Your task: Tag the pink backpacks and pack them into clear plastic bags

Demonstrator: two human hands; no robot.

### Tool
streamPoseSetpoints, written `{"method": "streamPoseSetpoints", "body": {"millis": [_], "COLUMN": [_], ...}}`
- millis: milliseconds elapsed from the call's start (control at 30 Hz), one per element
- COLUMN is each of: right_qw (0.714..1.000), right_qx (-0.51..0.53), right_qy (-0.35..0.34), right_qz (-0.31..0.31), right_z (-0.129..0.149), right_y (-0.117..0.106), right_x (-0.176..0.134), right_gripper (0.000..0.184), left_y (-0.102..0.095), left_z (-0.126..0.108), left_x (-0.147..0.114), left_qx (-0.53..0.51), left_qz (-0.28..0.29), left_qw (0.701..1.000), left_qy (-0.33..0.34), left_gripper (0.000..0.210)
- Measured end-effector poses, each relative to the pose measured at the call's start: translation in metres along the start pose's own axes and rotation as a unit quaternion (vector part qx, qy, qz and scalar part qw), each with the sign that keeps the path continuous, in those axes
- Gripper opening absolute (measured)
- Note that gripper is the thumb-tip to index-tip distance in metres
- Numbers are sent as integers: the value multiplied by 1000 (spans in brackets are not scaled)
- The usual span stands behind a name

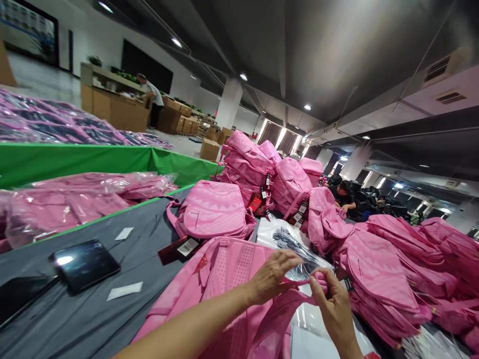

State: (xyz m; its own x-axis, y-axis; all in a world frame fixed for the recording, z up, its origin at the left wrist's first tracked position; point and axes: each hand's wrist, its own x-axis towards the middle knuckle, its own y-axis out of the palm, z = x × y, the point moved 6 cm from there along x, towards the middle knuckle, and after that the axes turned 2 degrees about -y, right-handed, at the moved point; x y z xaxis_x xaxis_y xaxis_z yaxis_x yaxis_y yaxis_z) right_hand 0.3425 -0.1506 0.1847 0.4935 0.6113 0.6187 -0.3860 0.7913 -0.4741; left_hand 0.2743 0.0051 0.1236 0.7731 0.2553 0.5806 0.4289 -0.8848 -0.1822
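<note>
A pink backpack [209, 284] lies in front of me with its dotted shoulder straps facing up. My left hand [275, 276] reaches across it, fingers closed around one end of a pink strap [303, 283]. At the strap's other end, my right hand [331, 299] pinches it between thumb and fingers. A wider pink band [279, 316] hangs below both hands. Beyond this backpack sits another pink backpack [213, 209], with a dark red tag [175, 252] beside it. Clear plastic bags [288, 244] with dark print lie under and behind my hands.
Pink backpacks [247, 159] with hang tags are piled at the back, and more [381, 279] lie at right. A dark tablet-like device [86, 264] and white slips [124, 290] rest on the grey cloth. Bagged pink items [75, 199] lie left by a green partition [75, 162]. Two people work farther off.
</note>
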Motion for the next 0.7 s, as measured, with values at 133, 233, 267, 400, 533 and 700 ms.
{"method": "streamPoseSetpoints", "body": {"millis": [133,233,267,400,533,700], "right_qw": [995,994,996,994,982,977], "right_qx": [48,69,55,-70,-159,-171], "right_qy": [-1,15,8,-54,-69,-56], "right_qz": [87,86,75,59,75,110], "right_z": [18,19,19,16,-3,-40], "right_y": [3,-3,-6,-6,16,81], "right_x": [18,29,32,43,68,98], "right_gripper": [44,49,50,51,58,53], "left_y": [18,5,-1,-12,1,21], "left_z": [-27,-16,-11,4,7,15], "left_x": [17,24,23,-4,-62,-145], "left_qx": [73,88,93,81,23,-107], "left_qz": [104,72,59,41,48,19], "left_qw": [989,992,993,995,989,945], "left_qy": [81,52,40,-34,-138,-309], "left_gripper": [30,19,16,17,15,14]}}
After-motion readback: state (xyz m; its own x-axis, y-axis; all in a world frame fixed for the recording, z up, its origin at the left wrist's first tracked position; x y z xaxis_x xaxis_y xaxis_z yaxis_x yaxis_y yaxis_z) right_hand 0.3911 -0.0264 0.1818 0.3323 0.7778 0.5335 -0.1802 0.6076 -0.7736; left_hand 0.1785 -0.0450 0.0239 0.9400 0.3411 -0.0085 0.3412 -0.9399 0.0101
